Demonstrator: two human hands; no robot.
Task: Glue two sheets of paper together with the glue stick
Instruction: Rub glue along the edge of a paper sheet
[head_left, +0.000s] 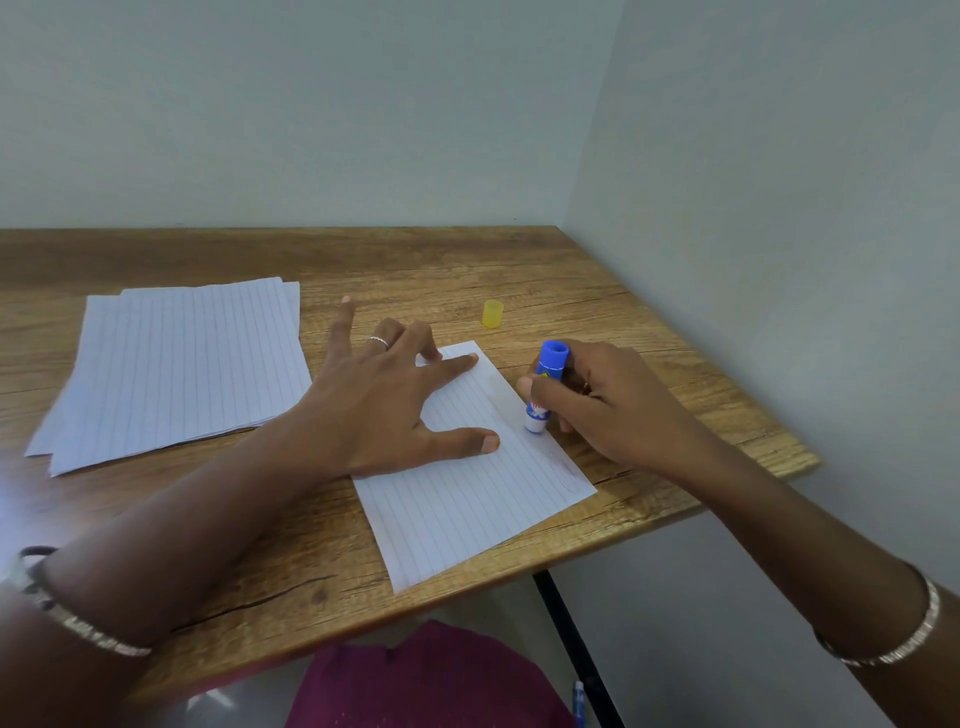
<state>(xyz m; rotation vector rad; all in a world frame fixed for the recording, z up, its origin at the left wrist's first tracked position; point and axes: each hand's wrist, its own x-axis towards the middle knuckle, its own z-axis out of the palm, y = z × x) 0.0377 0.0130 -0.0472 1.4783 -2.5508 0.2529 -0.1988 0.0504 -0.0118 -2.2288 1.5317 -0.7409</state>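
A single lined white sheet (467, 499) lies tilted near the table's front right corner. My left hand (384, 395) is spread flat on its upper part, fingers apart, pinning it down. My right hand (608, 405) grips a blue and white glue stick (545, 387), held tip down with the tip touching the sheet's right edge. A faint glue streak runs along that edge. The stick's yellow cap (493, 314) stands apart on the table, behind the sheet.
A loose stack of lined sheets (176, 364) lies to the left on the wooden table (467, 270). Walls close off the back and right sides. The table's front edge runs diagonally, with a black leg (571, 639) and magenta clothing (431, 680) below it.
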